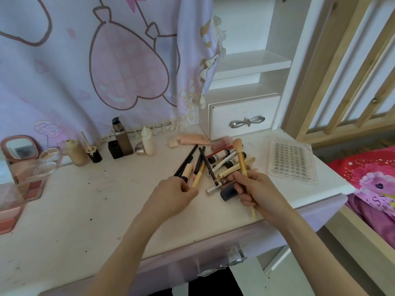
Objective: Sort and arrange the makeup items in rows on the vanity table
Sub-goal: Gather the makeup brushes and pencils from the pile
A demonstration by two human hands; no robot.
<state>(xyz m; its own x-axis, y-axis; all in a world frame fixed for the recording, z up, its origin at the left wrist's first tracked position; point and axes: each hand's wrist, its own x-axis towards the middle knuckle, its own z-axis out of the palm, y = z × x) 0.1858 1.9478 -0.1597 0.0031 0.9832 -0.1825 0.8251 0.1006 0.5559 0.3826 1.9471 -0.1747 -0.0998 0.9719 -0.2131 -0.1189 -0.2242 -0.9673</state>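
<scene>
a bunch of black pencils and brushes (193, 165) is being gripped in the left hand (175, 194), its fingers curled round their near ends so that they are fanning out toward the far side. a yellow-handled brush (241, 157) is being held upright in the right hand (255, 192), fingers wrapped round the handle, its peach bristles pointing away and the handle's tip sticking out below the palm. both hands are being held over the vanity table (89, 210), just near a loose pile of tubes and pens (227, 165) lying right of centre. a clear lash tray (291, 160) is lying to the right of the pile. bottles (121, 138) are standing along the far edge, and palettes (30, 190) are being kept at the left.
</scene>
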